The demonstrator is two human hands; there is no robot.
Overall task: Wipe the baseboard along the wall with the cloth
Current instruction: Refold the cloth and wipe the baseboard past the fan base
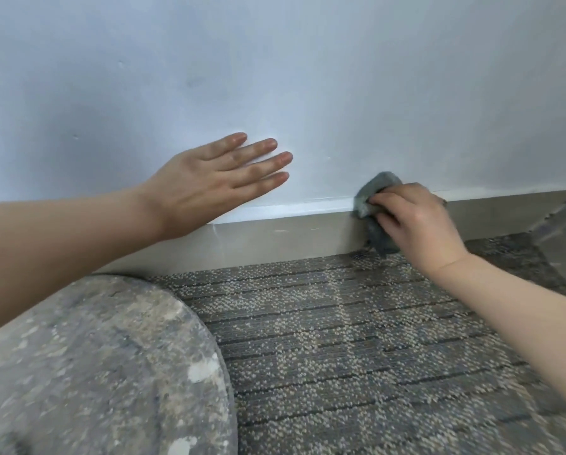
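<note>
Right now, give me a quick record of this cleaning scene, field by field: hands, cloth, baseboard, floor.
left hand: open, flat against the wall, above the baseboard
right hand: gripping the cloth
cloth: grey, bunched, pressed on the baseboard's top edge and face
baseboard: beige, with faint pale marks left of the cloth
floor: patterned grey carpet
lower left: speckled rounded shape, blurred, cannot identify

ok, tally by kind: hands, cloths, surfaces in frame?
Hands: 2 (left hand flat on the wall, right hand gripping the cloth)
Cloths: 1 (grey cloth, against the baseboard)
Surfaces: 3 (wall, baseboard, carpet)
Total: 6
</note>
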